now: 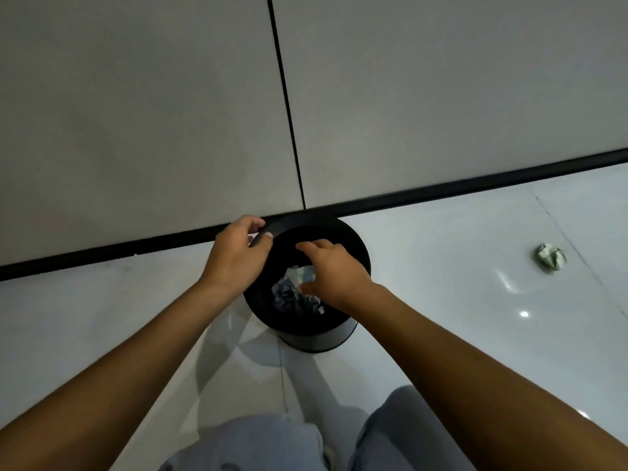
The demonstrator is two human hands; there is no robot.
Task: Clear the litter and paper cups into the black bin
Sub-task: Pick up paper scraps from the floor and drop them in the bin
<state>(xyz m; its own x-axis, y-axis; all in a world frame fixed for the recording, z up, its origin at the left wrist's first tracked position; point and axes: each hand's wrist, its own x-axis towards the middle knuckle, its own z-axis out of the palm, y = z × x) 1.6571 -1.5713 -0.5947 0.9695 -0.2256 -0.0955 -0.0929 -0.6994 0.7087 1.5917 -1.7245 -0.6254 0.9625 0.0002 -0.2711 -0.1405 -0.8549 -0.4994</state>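
- round black plastic bin (317, 338) stands on the glossy white tiled floor (458, 300), right against the black skirting strip (475, 185) at the foot of the grey panelled wall (136, 113); the rim on its wall side looks to be touching the strip.
- crumpled white-and-blue paper litter (295, 290) already lies at the bottom of the bin.
- left hand (238, 256) pinches the bin rim on its left, wall-side edge, thumb and fingers curled round it, so that grip is clamped on the bin.
- right hand (334, 270) hovers over the bin mouth, fingers spread apart and loosely bent, holding nothing that I can see.
- risk: pull by the left hand on the rim could tip the light bin toward the person and spill the litter; a one-sided grip on the rim causes that.
- risk: the shiny floor may let the bin slide away from the wall if it is pushed.
- risk: anything released with the right hand off-centre could bounce off the rim and land outside the bin.
- one crumpled pale green-white paper ball (550, 255) lies on the floor well to the right of the bin, still to be cleared; nothing lies between it and the bin.
- no paper cups visible in this view.
- the person's knees in light blue trousers (258, 443) sit just in front of the bin, crowding that side.
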